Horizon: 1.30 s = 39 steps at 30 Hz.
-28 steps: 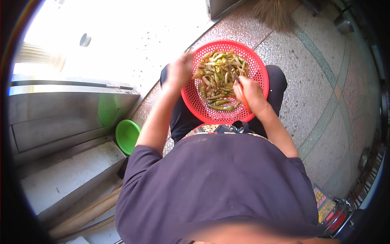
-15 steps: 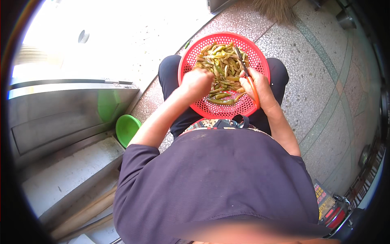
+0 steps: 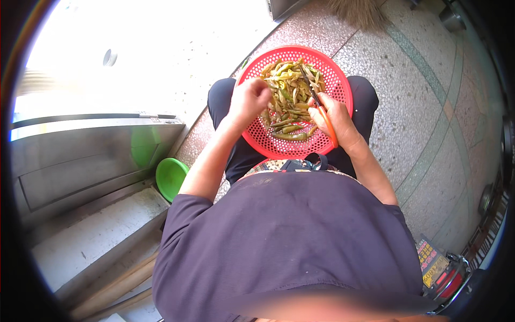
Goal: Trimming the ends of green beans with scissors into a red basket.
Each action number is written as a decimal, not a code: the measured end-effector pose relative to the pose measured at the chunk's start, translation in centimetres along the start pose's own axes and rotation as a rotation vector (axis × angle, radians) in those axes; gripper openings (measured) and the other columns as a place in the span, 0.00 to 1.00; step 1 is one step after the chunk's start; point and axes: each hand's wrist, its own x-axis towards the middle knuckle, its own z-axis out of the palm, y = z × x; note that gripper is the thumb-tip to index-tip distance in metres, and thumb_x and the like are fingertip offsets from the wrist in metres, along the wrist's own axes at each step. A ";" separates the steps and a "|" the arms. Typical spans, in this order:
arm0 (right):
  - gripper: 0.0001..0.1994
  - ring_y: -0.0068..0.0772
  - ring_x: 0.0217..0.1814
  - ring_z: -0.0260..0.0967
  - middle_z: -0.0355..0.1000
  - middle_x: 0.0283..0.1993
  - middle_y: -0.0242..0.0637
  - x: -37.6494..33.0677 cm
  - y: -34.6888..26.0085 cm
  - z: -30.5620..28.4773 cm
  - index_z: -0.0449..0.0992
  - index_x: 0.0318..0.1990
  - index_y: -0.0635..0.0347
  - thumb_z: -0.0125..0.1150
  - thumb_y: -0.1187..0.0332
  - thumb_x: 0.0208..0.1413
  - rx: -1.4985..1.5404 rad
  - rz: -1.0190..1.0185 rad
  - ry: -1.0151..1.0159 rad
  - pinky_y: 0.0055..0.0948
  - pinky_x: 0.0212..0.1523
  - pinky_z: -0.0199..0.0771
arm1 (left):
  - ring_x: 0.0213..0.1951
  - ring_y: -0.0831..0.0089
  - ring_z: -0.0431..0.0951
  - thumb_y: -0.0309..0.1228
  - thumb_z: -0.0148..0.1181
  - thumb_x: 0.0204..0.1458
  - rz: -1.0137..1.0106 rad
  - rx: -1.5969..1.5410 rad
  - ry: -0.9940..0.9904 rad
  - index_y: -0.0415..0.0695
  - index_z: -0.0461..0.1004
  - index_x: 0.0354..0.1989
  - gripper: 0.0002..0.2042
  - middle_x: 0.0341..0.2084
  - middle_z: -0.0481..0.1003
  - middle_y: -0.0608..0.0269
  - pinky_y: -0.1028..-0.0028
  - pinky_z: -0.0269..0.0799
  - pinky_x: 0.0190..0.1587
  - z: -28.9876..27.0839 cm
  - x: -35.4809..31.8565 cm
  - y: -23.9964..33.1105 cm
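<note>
A red perforated plastic basket (image 3: 266, 144) rests on my lap between my knees. In it lies a heap of yellowish-green chili peppers (image 3: 289, 88), with a few longer green ones nearer me. My right hand (image 3: 338, 122) is closed round the orange handles of a pair of scissors (image 3: 328, 126). Their dark blades point away from me over the heap; whether they are apart is hard to see. Above the basket's left side is my left hand (image 3: 250, 100), its fingers curled in. Anything pinched there is hidden.
A green plastic basin (image 3: 171, 178) stands at the left by a metal cabinet (image 3: 86, 161). Broom bristles (image 3: 359, 13) show on the speckled floor at the far side. Behind me on the right are a printed package (image 3: 431, 260) and a red and chrome object (image 3: 450, 282).
My left hand has moved left, off the peppers toward the basket's left rim. The scissors in my right hand have shifted slightly left. The view has shifted a little.
</note>
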 end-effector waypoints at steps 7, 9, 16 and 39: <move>0.07 0.50 0.31 0.74 0.73 0.27 0.50 0.3 -0.1 0.4 0.72 0.35 0.61 0.58 0.70 0.49 -0.056 -0.031 -0.019 0.37 0.32 0.74 | 0.31 0.60 0.79 0.26 0.57 0.47 0.169 0.214 -0.232 0.40 0.75 0.30 0.04 0.26 0.76 0.52 0.68 0.73 0.36 0.6 -0.7 0.2; 0.07 0.50 0.31 0.74 0.73 0.27 0.50 0.2 -0.3 0.6 0.72 0.35 0.61 0.58 0.70 0.49 -0.043 -0.028 -0.029 0.38 0.32 0.74 | 0.31 0.59 0.79 0.26 0.57 0.47 0.115 0.021 -0.151 0.40 0.75 0.31 0.05 0.27 0.76 0.51 0.68 0.73 0.36 1.2 -1.0 -0.1; 0.06 0.50 0.30 0.74 0.73 0.25 0.48 -0.3 0.0 0.3 0.71 0.33 0.61 0.56 0.70 0.49 -0.061 0.009 -0.107 0.39 0.31 0.73 | 0.29 0.57 0.78 0.30 0.56 0.46 0.104 0.285 -0.302 0.43 0.77 0.31 0.07 0.25 0.76 0.52 0.65 0.73 0.34 2.2 -0.8 -0.3; 0.11 0.53 0.34 0.72 0.73 0.30 0.49 -0.9 -0.7 1.9 0.69 0.37 0.60 0.58 0.66 0.49 -0.169 -0.002 -0.230 0.44 0.34 0.72 | 0.35 0.62 0.78 0.16 0.50 0.51 -0.309 -1.511 -0.020 0.38 0.66 0.37 0.06 0.32 0.74 0.52 0.67 0.78 0.37 0.2 -1.7 -0.4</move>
